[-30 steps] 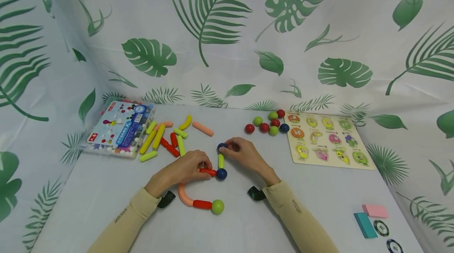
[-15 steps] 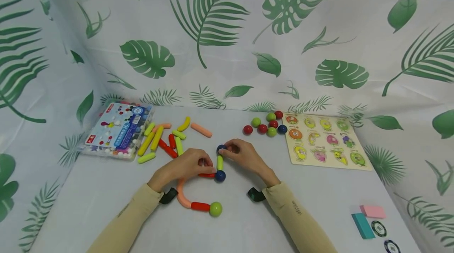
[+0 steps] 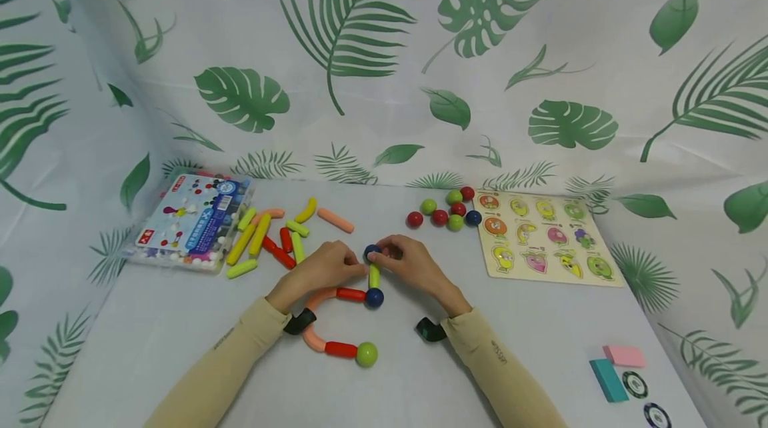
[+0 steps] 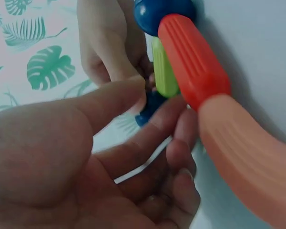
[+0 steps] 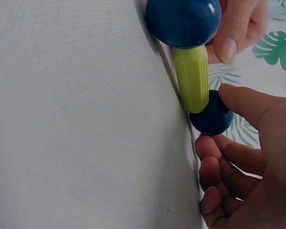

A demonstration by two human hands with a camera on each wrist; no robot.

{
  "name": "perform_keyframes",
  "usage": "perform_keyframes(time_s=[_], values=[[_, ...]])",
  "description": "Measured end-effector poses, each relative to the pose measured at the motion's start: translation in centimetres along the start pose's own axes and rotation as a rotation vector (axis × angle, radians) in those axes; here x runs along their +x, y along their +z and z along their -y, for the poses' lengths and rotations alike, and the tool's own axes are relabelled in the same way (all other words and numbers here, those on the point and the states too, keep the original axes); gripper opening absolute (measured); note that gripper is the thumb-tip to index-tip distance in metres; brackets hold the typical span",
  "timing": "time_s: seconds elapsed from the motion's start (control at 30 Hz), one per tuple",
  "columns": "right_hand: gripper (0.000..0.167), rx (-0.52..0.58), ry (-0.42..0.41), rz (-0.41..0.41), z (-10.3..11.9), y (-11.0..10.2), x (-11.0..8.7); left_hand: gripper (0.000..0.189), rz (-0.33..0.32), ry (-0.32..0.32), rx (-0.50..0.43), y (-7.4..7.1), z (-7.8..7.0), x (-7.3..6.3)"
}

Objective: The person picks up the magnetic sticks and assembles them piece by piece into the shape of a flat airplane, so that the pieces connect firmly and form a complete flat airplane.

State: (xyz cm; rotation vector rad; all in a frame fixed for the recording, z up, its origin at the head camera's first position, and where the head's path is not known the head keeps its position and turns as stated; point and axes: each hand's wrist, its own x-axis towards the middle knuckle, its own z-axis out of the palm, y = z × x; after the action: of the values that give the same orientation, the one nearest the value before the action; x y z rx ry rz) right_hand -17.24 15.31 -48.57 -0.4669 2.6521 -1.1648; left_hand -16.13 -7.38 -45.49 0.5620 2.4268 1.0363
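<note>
Thumb and fingers of my right hand (image 3: pixel 414 265) pinch the far blue ball (image 5: pixel 212 113). A short lime-green rod (image 5: pixel 191 78) joins it to the near blue ball (image 3: pixel 375 298). From that near ball a red rod (image 3: pixel 351 295) runs left to a curved orange piece (image 4: pixel 250 148), partly behind my left wrist. The curve leads to another red rod (image 3: pixel 341 349) with a green ball (image 3: pixel 367 354) at its end. Beside the lime-green rod, my left hand (image 3: pixel 327 265) has thumb and index finger apart, with no piece visibly gripped; its fingertips lie close to the far ball.
Several loose rods (image 3: pixel 259 235) lie at the back left beside a clear plastic box (image 3: pixel 186 221) with a printed sheet. Several coloured balls (image 3: pixel 440 217) sit near a fruit picture board (image 3: pixel 546 238). Pink and teal blocks (image 3: pixel 609 380) and round chips (image 3: pixel 635 385) lie front right.
My left hand has let go of the red rod by the near blue ball and moved up toward the lime-green rod. My right hand keeps hold of the far ball.
</note>
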Motion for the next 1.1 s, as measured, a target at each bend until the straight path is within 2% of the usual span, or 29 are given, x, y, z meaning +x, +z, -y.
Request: perform_keyframes(time_s=[0.17,0.33,0.7,0.9,1.1], values=[[0.039,0.003,-0.001,-0.003,0.1,0.0,-0.1,0.051,-0.002,-0.084,-0.012,0.5,-0.7,0.4],[0.039,0.007,0.003,-0.005,0.1,0.0,-0.1,0.053,-0.033,-0.152,-0.038,1.0,-1.5,0.4],[0.039,0.002,0.005,-0.007,0.2,-0.2,-0.3,0.052,-0.080,-0.205,-0.053,1.8,-2.3,0.6],[0.038,-0.005,0.003,-0.006,0.1,-0.2,-0.3,0.053,-0.090,-0.178,-0.061,1.9,-2.1,0.4],[0.036,-0.010,-0.019,0.003,0.0,-0.4,-0.3,0.040,-0.021,-0.088,-0.071,1.2,-1.0,-0.5]])
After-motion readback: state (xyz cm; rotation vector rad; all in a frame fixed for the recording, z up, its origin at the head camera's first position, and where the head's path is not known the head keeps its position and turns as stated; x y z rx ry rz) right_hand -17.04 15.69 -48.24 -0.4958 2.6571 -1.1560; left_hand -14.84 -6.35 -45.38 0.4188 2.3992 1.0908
